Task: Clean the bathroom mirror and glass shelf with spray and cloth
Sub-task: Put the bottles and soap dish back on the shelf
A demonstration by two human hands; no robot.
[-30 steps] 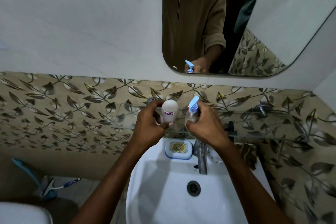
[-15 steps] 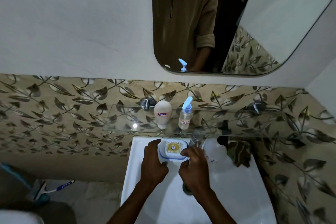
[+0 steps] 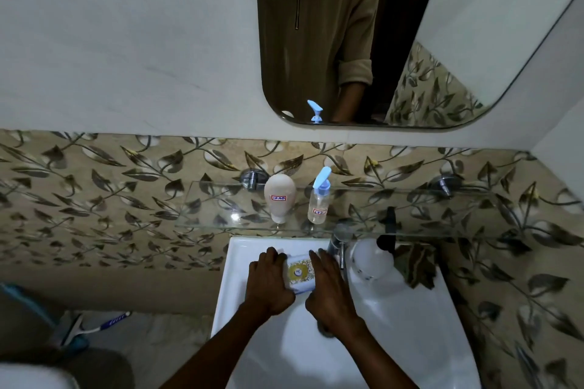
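Note:
The glass shelf [image 3: 410,215] runs along the leaf-patterned wall under the mirror [image 3: 410,41]. On it stand a beige upside-down bottle [image 3: 279,196] and a clear pump bottle with a blue top [image 3: 319,199]. Below, over the white sink [image 3: 395,325], my left hand [image 3: 268,284] and my right hand [image 3: 328,287] grip a soap dish [image 3: 300,273] from both sides, slightly lifted and tilted. A white spray bottle with a black trigger [image 3: 373,256] and a leaf-patterned cloth [image 3: 417,265] lie on the sink's right back rim.
A chrome tap [image 3: 338,240] stands just right of my right hand under the shelf edge. A blue-handled squeegee [image 3: 94,327] lies on the floor at the left. A white toilet edge [image 3: 31,376] shows at the bottom left.
Both hands let go of the two bottles on the shelf, dropped to the sink rim and took hold of the soap dish, which has moved a little toward me.

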